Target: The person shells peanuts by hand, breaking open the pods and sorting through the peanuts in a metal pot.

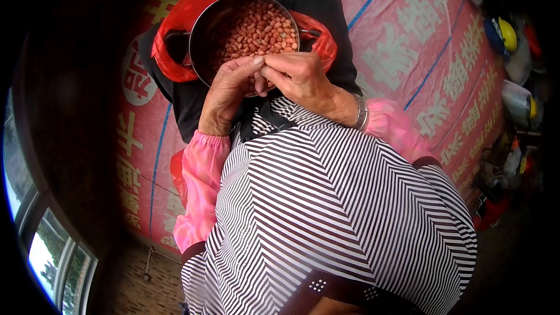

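Note:
A metal pot (195,61) holds many shelled, reddish-skinned peanuts (256,30). My left hand (228,88) and my right hand (304,80) meet over its near rim, thumbs and fingertips pressed together. Both hands are closed in a pinch. Whatever lies between the fingertips is too small or too hidden to name. A metal-banded watch (361,112) circles my right wrist. Around the pot, between dark-trousered legs, is a red plastic bag (184,9).
Beneath lies a pink sheet (402,41) with large printed characters and blue lines. Assorted items, including a yellow and blue object (505,35), line the right edge. A window (55,245) is at lower left.

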`<action>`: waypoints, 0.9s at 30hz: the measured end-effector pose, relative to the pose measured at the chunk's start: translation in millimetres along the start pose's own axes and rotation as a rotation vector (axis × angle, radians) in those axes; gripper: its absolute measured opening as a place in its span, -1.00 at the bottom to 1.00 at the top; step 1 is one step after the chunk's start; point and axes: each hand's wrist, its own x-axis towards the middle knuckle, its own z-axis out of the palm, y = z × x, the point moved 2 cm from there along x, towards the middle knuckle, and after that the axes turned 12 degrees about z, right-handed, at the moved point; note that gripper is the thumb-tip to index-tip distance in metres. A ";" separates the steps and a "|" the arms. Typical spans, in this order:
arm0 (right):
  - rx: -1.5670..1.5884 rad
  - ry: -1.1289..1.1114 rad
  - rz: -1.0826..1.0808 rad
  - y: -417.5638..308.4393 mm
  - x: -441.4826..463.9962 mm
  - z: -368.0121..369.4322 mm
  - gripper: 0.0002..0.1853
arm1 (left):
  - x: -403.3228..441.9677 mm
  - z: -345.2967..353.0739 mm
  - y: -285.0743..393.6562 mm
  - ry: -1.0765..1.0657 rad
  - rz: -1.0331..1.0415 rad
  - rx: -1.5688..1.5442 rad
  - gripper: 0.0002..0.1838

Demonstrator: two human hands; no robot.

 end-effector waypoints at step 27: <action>0.075 -0.054 0.171 -6.0 1.3 1.9 -0.91 | -23.0 9.0 6.7 0.097 0.280 0.356 -0.80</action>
